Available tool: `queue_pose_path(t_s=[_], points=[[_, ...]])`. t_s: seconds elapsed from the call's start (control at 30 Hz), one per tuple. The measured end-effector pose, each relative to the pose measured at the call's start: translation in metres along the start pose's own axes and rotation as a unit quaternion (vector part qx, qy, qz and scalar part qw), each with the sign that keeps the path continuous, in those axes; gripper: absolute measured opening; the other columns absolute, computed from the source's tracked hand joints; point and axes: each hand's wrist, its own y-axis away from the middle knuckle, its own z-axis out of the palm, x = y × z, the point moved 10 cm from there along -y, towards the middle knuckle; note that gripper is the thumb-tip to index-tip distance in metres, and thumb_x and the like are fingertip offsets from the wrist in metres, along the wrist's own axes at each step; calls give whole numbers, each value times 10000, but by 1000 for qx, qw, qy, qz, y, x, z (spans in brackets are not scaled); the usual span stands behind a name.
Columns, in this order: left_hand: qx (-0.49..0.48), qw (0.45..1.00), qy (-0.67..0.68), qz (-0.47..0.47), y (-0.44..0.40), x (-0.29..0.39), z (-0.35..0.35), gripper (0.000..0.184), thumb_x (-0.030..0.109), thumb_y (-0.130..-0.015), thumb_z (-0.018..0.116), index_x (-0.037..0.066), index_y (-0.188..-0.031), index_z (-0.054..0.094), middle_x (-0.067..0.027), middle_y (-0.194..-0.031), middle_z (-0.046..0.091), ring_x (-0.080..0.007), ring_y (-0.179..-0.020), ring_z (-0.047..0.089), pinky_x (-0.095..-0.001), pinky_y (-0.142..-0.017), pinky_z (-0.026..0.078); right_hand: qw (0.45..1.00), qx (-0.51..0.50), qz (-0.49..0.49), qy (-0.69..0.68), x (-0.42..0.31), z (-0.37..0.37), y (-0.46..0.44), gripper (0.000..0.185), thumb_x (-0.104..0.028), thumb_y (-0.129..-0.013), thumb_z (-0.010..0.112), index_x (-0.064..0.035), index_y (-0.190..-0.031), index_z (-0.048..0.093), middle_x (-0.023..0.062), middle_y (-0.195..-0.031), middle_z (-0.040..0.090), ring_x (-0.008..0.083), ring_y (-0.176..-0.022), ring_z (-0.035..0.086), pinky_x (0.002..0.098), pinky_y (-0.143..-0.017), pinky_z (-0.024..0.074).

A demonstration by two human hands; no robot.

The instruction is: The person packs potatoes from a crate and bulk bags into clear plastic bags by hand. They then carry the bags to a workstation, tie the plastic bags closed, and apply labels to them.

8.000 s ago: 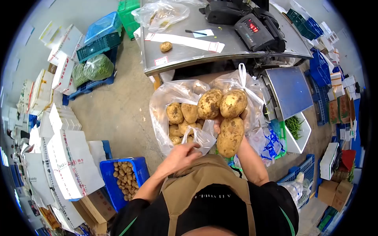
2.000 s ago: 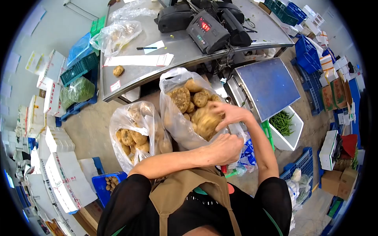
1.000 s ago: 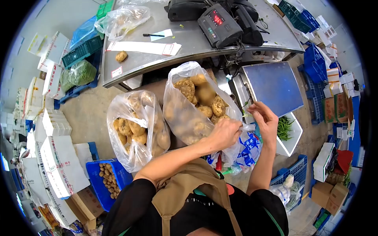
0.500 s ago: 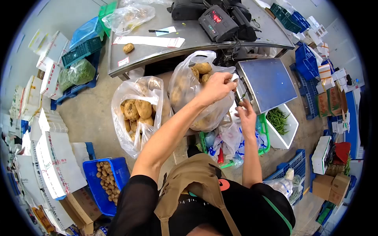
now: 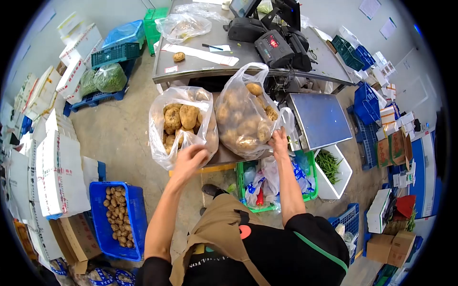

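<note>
My right hand is closed on the loop handle at the right side of a clear plastic bag full of potatoes. This bag stands upright, its other handle sticking up at the back. My left hand is over the front edge of a second plastic bag, fingers loosely bent and apart; I see nothing held in it. The second bag's mouth is wide, with large potatoes showing inside. Both bags rest side by side on a low surface in front of the metal table.
A scale platform is right of the bags, with a display on the metal table. A green crate of plastic bags and a white box of green peppers stand below. A blue crate holds small potatoes.
My left hand has moved from the right bag's top across to the left bag's front edge. My right hand has moved left onto the right bag's handle. The view has shifted.
</note>
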Motion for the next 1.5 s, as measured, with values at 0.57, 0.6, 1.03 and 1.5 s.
queue_pose_path(t_s=[0.57,0.6,1.03,1.5], points=[[246,909,274,-195,117,-176,-74,206,161,-928,611,16,-1073,590,-85,-854,647,-204,-809,653,-330,-743,536,958,274,63,-58,71,-132,-21,379,-224,-855,608,-36,-1183,569,131,-1051,631,304,-979,611,447,-834,505],[228,914,269,-201,107,-176,-68,212,164,-927,613,13,-1075,588,-84,-854,648,-203,-809,652,-328,-743,534,955,261,111,-83,89,-124,-21,402,-276,-852,609,-56,-1186,574,117,-1084,629,305,-1008,602,470,-866,483],[160,939,198,-230,53,-161,-52,227,159,-929,604,-4,-1086,593,-81,-849,649,-187,-777,651,-312,-725,537,919,23,101,-380,-16,-27,-21,471,-458,-949,487,-151,-1304,525,63,-1281,580,266,-1166,543,482,-984,452],[233,916,224,-238,101,-179,-50,242,166,-925,608,-11,-1090,598,-82,-853,648,-174,-779,645,-294,-720,538,941,37,114,-316,13,-34,-32,791,-657,-851,523,-164,-1438,326,114,-1485,344,344,-1358,323,592,-1089,239]])
